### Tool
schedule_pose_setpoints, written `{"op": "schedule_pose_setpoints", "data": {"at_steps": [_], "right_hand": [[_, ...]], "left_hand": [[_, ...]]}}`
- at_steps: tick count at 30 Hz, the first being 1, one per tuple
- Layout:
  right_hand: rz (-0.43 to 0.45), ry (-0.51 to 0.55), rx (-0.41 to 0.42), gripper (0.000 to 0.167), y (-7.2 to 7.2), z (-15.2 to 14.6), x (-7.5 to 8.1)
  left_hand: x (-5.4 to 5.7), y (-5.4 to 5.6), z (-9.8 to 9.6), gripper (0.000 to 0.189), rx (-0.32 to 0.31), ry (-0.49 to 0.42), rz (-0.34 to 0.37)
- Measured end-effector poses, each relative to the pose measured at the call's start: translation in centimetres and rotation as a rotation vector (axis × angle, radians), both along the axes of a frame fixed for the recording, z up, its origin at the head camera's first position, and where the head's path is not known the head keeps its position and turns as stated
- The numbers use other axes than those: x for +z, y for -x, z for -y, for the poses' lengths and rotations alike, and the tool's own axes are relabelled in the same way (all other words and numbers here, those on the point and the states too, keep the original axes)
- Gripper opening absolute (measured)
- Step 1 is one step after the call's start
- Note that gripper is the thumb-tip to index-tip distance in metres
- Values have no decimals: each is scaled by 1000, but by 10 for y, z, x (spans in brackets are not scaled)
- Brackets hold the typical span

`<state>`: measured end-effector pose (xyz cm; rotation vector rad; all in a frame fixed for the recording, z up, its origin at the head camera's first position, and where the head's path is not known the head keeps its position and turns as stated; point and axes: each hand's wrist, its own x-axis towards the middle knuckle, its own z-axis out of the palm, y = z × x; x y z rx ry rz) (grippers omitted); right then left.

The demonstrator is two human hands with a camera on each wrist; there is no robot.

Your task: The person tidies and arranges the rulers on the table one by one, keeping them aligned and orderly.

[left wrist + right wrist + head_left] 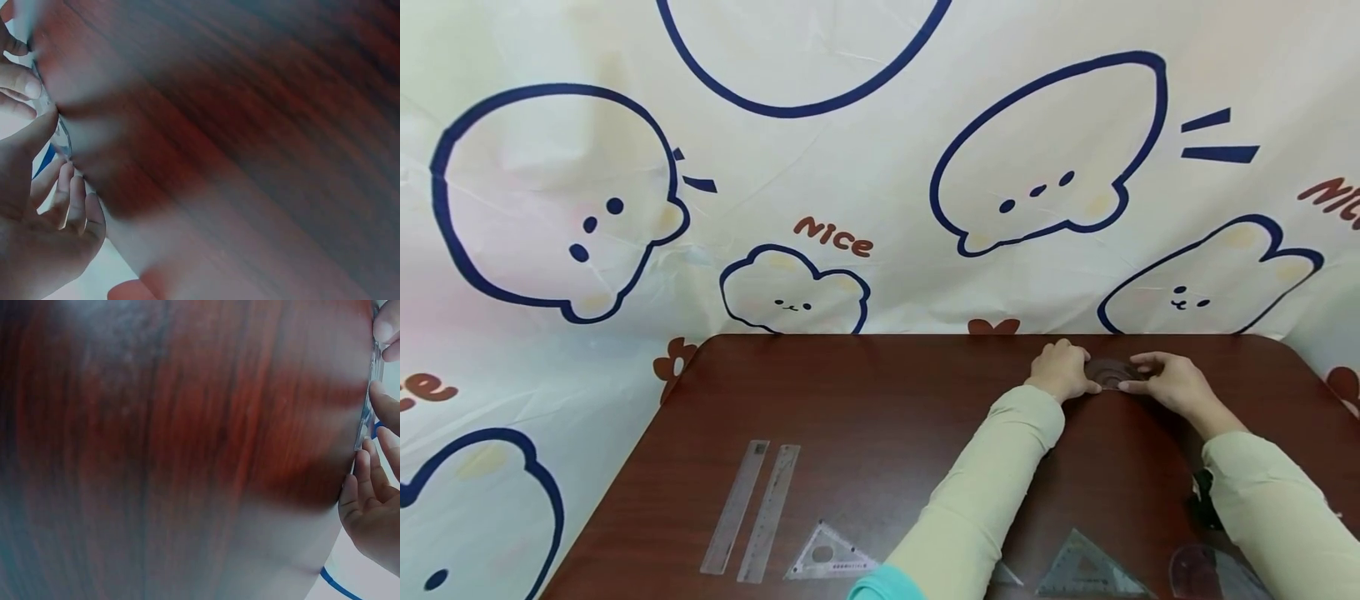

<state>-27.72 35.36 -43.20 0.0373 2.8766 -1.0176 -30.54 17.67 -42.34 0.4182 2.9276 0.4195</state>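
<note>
A clear, dark-looking protractor (1108, 375) lies flat on the brown table (880, 400) toward its far right edge. My left hand (1062, 372) pinches its left end between thumb and fingers. On its other end my right hand (1172, 385) has a similar grip, thumb at the near side and fingers at the far side. In the left wrist view the protractor (64, 134) shows edge-on by the left thumb and fingertips. The right wrist view catches only a thin strip of the protractor (365, 422) beside the right hand (375, 512).
Two clear rulers (735, 508) lie side by side at the front left. Along the near side are a set square (831, 567), another set square (1086, 568) and a second protractor (1213, 573), partly behind the right sleeve. A printed white cloth (910, 275) hangs behind the table.
</note>
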Motion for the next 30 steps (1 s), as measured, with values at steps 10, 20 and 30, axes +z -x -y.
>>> {"op": "schedule_pose_setpoints", "data": {"at_steps": [10,20,30], "right_hand": [[-20,-6,-22,63,-2,4,-3],[-52,7,-7,61,-3,4,-6],[-62,-5,7,60,-4,2,-9]], "left_hand": [[-3,-2,-1,45,18,-19,-9],[-4,-2,1,42,32,-50,-12],[-5,-2,0,39,19,-37,-7]]}}
